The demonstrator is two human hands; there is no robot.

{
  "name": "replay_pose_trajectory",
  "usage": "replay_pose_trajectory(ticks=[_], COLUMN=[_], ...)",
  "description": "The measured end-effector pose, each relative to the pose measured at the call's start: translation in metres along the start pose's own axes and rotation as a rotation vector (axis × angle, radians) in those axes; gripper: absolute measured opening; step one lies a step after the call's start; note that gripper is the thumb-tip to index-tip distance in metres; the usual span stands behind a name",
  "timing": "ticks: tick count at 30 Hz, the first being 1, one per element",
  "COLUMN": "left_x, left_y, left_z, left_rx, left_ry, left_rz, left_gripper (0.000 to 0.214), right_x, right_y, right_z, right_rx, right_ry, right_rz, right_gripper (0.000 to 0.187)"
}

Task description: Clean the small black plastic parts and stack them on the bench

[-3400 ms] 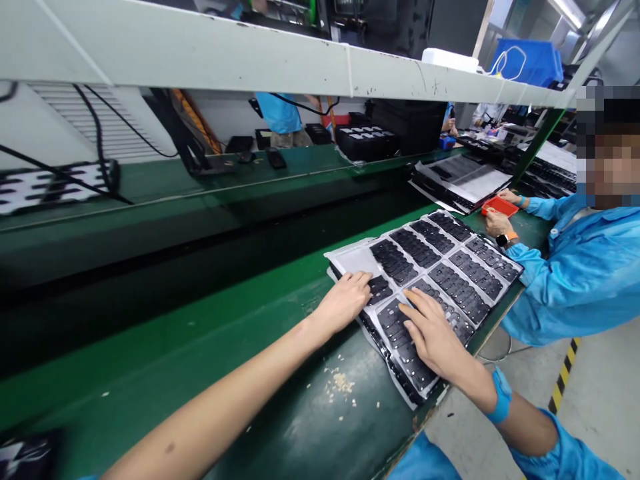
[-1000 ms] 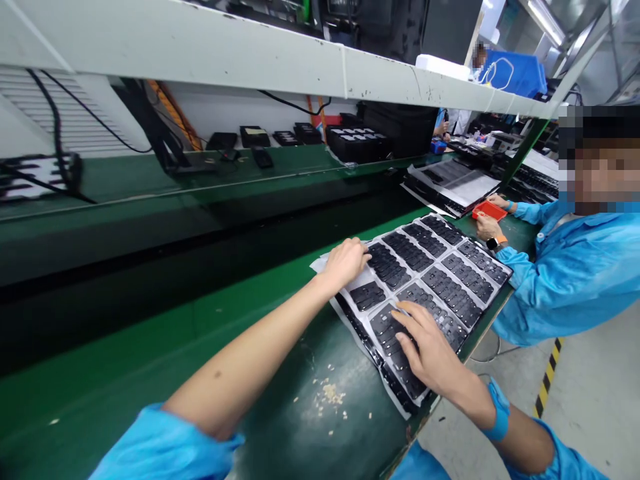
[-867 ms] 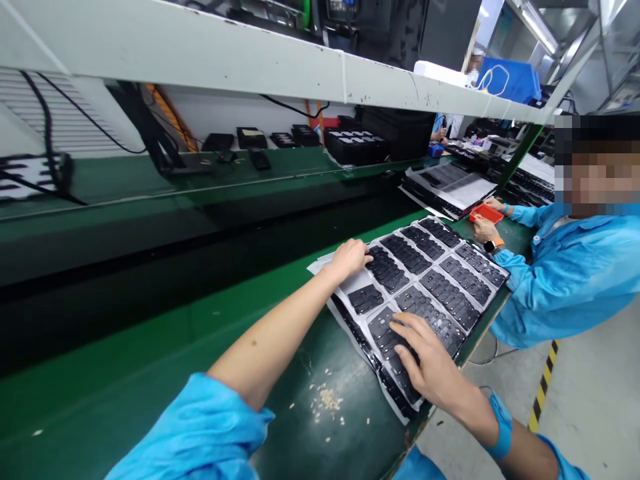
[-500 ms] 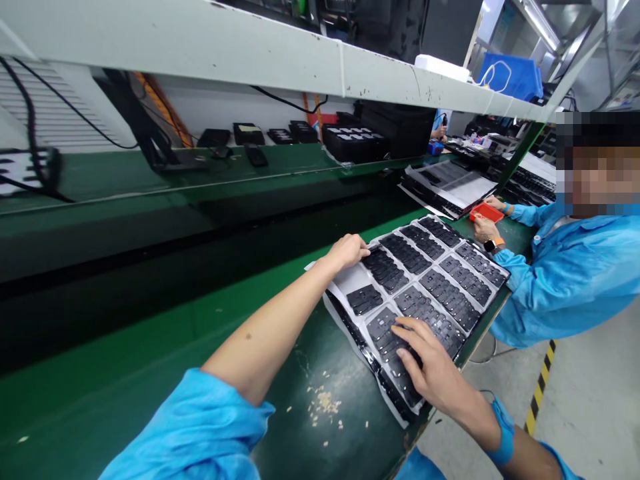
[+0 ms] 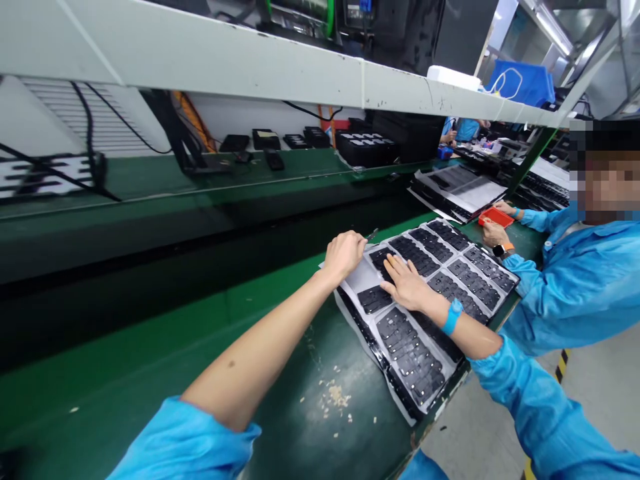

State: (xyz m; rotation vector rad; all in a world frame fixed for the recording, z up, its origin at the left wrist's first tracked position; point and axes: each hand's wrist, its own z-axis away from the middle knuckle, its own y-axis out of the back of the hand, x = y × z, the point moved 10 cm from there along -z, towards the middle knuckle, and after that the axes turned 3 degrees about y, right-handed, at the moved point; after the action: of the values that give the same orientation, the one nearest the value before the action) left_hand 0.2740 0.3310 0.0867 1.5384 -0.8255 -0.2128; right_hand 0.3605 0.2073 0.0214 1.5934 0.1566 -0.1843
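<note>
A black tray [image 5: 379,358] lined with white sheet lies on the green bench, with several blocks of flat black parts [image 5: 411,352] laid in rows. My left hand [image 5: 345,255] is closed at the tray's far left corner. A thin, dark, metal-looking piece [image 5: 373,235] sticks out past its fingers; its kind is too small to tell. Over the black parts near the tray's left side, my right hand [image 5: 407,283] lies with fingers stretched out, covering some of them. A bare patch of white liner [image 5: 361,277] shows between the two hands.
Small pale bits [image 5: 336,397] lie scattered on the green bench [image 5: 280,407]. To the right, a co-worker in a blue smock [image 5: 595,267] holds a red box [image 5: 495,217]. Another stacked tray [image 5: 457,190] lies behind. A grey shelf beam [image 5: 300,60] crosses above.
My right hand has moved away from the near block of parts, up and left toward my left hand. The thin piece now shows beyond my left hand. The view has shifted slightly.
</note>
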Motion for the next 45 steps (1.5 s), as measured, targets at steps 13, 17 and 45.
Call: replay_pose_trajectory(ticks=[13, 17, 45], left_x=[-0.04, -0.04, 0.034], left_y=[0.014, 0.018, -0.037], left_z=[0.027, 0.029, 0.099], left_rx=[0.011, 0.014, -0.08], left_ry=[-0.001, -0.016, -0.471], left_rz=[-0.025, -0.051, -0.306], left_gripper=[0.033, 0.033, 0.031], right_x=[0.004, 0.007, 0.011], right_y=[-0.008, -0.008, 0.003], right_z=[-0.026, -0.034, 0.03], right_rx=[-0.009, -0.039, 0.07], right_ry=[-0.023, -0.01, 0.039], right_rz=[0.073, 0.063, -0.006], right_gripper=[0.063, 0.06, 0.053])
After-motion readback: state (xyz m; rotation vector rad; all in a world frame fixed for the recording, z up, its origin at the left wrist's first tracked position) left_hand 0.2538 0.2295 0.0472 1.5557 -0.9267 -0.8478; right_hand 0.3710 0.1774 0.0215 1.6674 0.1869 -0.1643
